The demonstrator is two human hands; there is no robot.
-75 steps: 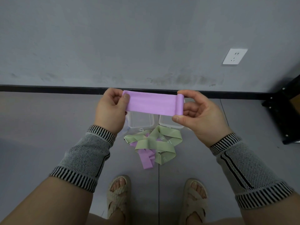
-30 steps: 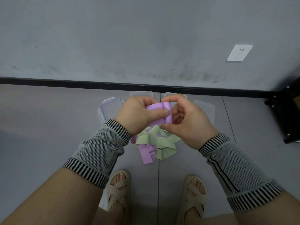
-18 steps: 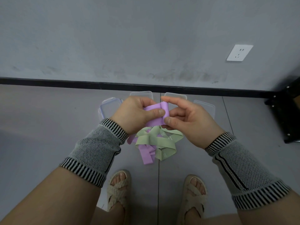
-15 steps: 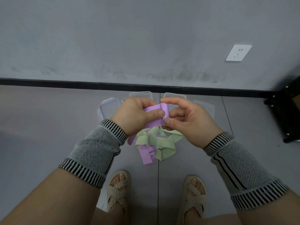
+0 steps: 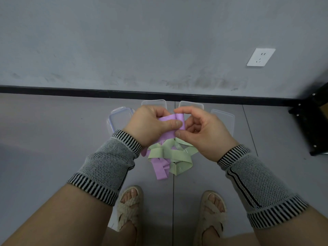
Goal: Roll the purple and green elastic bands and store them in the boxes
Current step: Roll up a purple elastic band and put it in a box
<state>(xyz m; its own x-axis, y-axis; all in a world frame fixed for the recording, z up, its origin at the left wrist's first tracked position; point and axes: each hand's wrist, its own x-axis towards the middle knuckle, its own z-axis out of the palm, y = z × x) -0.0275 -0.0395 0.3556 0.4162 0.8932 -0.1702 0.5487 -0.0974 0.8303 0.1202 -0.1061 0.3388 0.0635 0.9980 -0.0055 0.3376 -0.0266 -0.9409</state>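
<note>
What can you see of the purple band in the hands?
The purple band is a flat, matte lilac strip, stretchy-looking and mostly rolled up. It is held in the air above the pile of bands on the floor. The left hand pinches its unrolled part with the thumb on top. The right hand grips the rolled end between thumb and curled fingers. A short flat stretch shows between the hands; the rest is hidden by fingers.
</note>
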